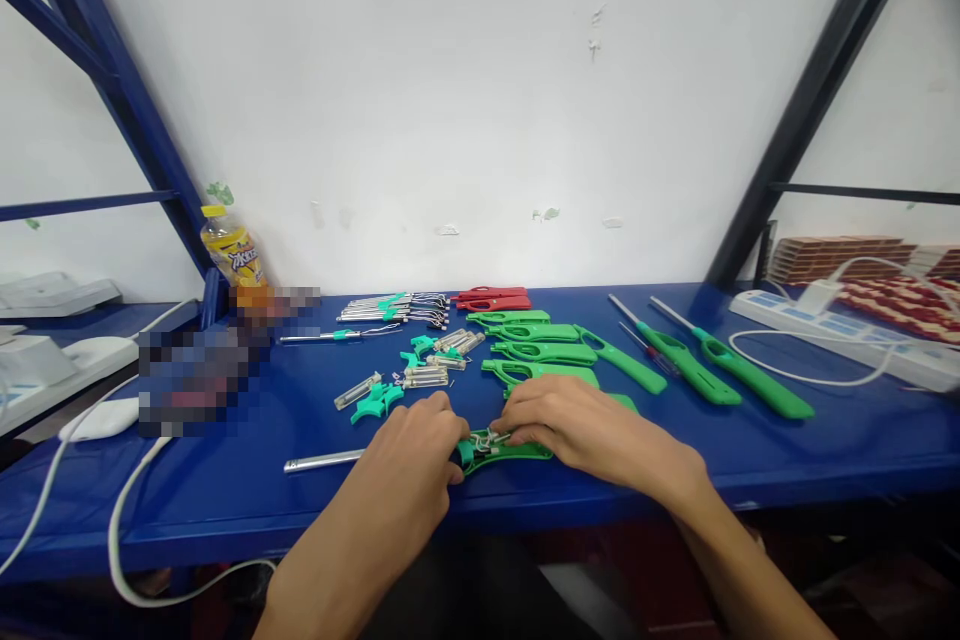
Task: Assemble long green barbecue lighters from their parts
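Observation:
Both hands rest near the front edge of a blue table (225,490). My left hand (416,445) is closed, pinching the left end of a green lighter half-shell (501,450) that lies flat with small metal parts and wires inside it. A metal tube (322,462) sticks out to the left from under this hand. My right hand (574,430) lies over the shell's right part, its fingertips pressed onto the inner parts. Behind the hands lie several green lighter shells (540,352), two red shells (491,299), teal triggers (375,402) and small metal tubes (424,377).
Two assembled green lighters (720,365) lie at right. A white power strip (840,330) with a cable sits at far right. A yellow bottle (232,255) stands at back left. White cables (120,520) hang off the left front. Blue shelf posts (120,90) flank the wall.

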A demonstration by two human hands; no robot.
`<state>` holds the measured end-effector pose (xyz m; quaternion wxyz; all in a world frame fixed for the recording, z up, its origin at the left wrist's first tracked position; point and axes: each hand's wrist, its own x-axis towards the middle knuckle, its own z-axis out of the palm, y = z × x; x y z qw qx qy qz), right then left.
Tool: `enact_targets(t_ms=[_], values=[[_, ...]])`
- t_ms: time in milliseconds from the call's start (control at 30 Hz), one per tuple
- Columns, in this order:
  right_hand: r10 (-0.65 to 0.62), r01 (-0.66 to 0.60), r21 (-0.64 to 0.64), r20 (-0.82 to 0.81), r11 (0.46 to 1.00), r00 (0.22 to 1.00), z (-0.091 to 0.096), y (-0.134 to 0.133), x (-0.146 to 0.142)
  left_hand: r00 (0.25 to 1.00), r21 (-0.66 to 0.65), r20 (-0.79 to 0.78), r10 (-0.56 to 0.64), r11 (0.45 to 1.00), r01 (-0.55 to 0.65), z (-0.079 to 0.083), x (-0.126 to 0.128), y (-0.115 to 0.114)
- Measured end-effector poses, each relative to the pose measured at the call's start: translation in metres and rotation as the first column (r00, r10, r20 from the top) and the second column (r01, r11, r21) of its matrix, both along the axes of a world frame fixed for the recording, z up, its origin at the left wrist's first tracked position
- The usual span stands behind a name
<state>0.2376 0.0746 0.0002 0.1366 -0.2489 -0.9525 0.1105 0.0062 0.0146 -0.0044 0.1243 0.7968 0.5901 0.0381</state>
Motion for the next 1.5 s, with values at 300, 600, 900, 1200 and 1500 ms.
enact_targets(t_ms=[300,600,900,1200,1500], values=[[-0.034,0.034,-0.009,-0.002,0.999,0.999,0.003,-0.006,-0.002,0.999,0.002,0.039,0.015,1.000,-0.015,0.002,0.002,0.000],[-0.029,0.025,-0.073,-0.049,0.997,0.998,-0.001,-0.002,-0.001,1.000,0.008,0.000,0.015,1.000,-0.015,0.009,0.005,-0.002],[-0.038,0.034,-0.078,-0.053,0.996,0.998,-0.001,-0.002,0.000,0.999,-0.022,0.037,0.017,1.000,-0.016,0.022,0.007,-0.006],[-0.093,0.099,0.065,-0.084,0.993,0.992,0.008,0.000,0.007,0.999,-0.027,0.032,0.024,0.999,-0.023,0.020,0.006,-0.004],[-0.754,0.750,0.177,-0.060,0.637,0.654,0.000,0.066,0.110,0.989,0.074,0.143,0.038,0.996,-0.049,0.012,-0.037,-0.011]])
